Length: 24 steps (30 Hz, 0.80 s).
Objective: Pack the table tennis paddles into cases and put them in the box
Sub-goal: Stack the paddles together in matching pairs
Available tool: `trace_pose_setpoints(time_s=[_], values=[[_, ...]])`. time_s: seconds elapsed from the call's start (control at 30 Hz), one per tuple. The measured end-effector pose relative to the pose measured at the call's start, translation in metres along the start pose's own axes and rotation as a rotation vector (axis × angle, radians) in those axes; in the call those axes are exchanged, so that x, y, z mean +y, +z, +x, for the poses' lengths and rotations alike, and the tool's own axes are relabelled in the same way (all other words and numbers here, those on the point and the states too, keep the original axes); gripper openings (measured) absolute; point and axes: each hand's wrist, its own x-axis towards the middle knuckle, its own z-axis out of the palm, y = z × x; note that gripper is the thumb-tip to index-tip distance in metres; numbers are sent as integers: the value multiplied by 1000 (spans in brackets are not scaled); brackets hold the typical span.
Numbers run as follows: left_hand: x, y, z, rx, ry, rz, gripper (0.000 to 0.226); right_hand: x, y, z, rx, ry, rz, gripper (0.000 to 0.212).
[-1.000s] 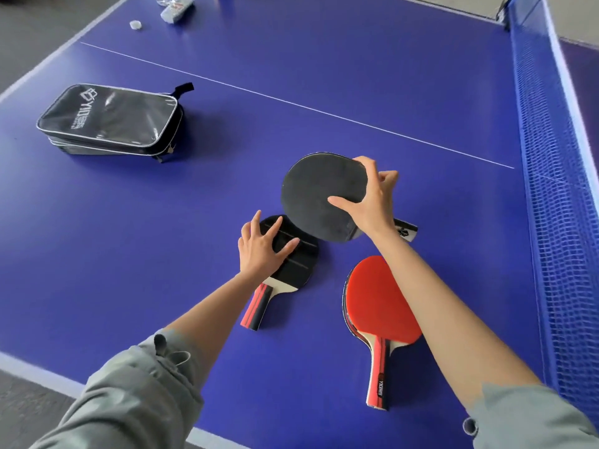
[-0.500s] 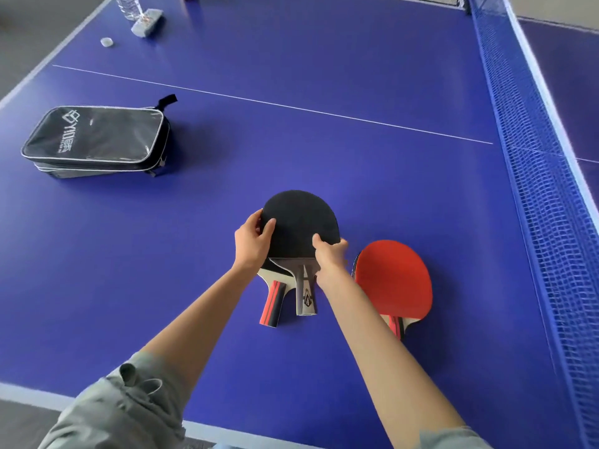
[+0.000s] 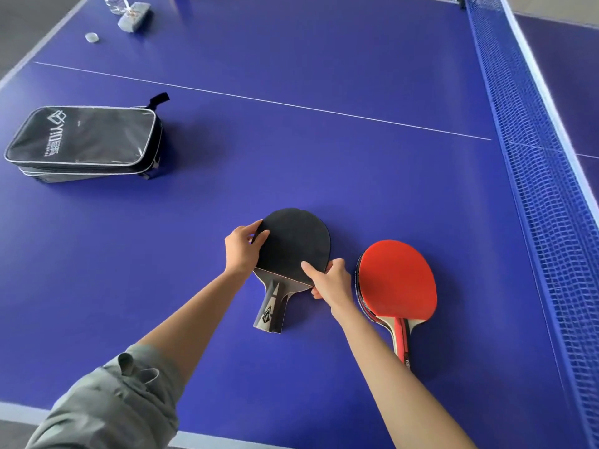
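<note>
Black paddle stack (image 3: 293, 244) lying left of the red paddle (image 3: 397, 280) — left hand (image 3: 241, 251) and right hand (image 3: 330, 280) both pinching its blade edges, black case (image 3: 84, 140) sitting well left.

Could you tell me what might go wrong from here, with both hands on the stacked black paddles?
Both hands, left and right, grip only the edges of the black paddle stack, so one paddle might slide off when lifted. The red paddle lies beside the right wrist and could get nudged. The black case looks closed.
</note>
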Motion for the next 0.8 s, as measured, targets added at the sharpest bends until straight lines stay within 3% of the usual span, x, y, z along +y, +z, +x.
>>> trace_pose_setpoints(time_s=[0.17,0.3,0.47,0.63,0.8], values=[[-1,7,-5,92,23,32,34,-1,0,2,52,-90,-76,48],[-2,10,-9,128,23,44,34,-1,-8,7,2,-148,-226,50],[-4,9,-11,163,51,228,32,0,-11,10,1,-196,-439,56],[-6,7,-12,139,-191,-14,26,2,5,9,41,-238,-236,63],[-5,10,-24,176,-247,-49,25,4,9,12,77,-209,-192,61]])
